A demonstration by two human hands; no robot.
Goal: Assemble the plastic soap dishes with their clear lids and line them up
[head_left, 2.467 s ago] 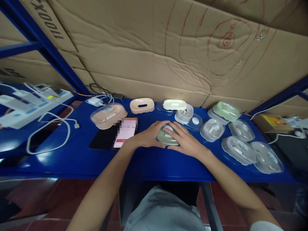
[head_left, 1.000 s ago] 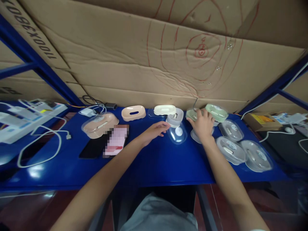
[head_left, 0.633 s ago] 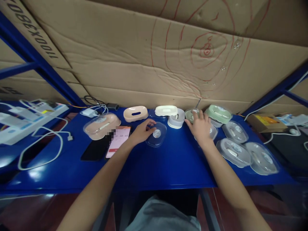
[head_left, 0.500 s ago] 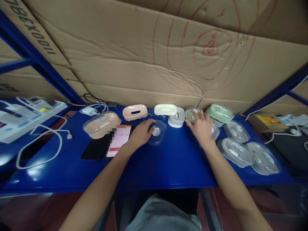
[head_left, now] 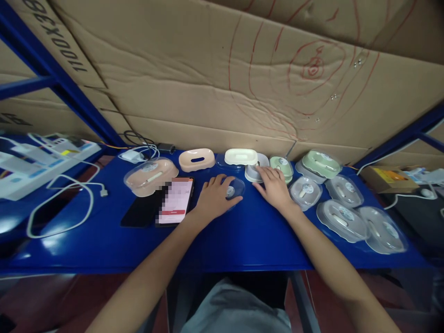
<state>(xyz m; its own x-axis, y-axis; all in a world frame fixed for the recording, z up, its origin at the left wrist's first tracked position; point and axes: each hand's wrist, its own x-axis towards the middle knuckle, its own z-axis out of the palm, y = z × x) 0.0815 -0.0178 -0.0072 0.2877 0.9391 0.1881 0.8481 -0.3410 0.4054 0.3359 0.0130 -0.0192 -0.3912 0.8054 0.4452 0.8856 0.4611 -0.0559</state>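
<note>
My left hand (head_left: 217,196) reaches over a clear plastic lid (head_left: 239,187) with a round label. Its fingers are spread and its thumb lies across the lid; whether it grips the lid I cannot tell. My right hand (head_left: 275,187) is at a small grey-and-white soap box (head_left: 251,174), thumb apart, fingertips over its right side and partly hiding it. Behind that box stands a cream soap tray (head_left: 241,156) on a clear lid. A small green lidded soap box (head_left: 282,166) is just beyond my right hand.
On the blue table (head_left: 236,240), a peach tray (head_left: 196,160), a lidded peach box (head_left: 151,176) and a phone (head_left: 175,201) lie left. To the right are a green lidded box (head_left: 322,164) and several grey lidded boxes (head_left: 343,219). A power strip (head_left: 45,171) with cables is far left.
My right hand has moved left from the green box to the grey-and-white one. My left hand has shifted right, from the lid's edge to over it.
</note>
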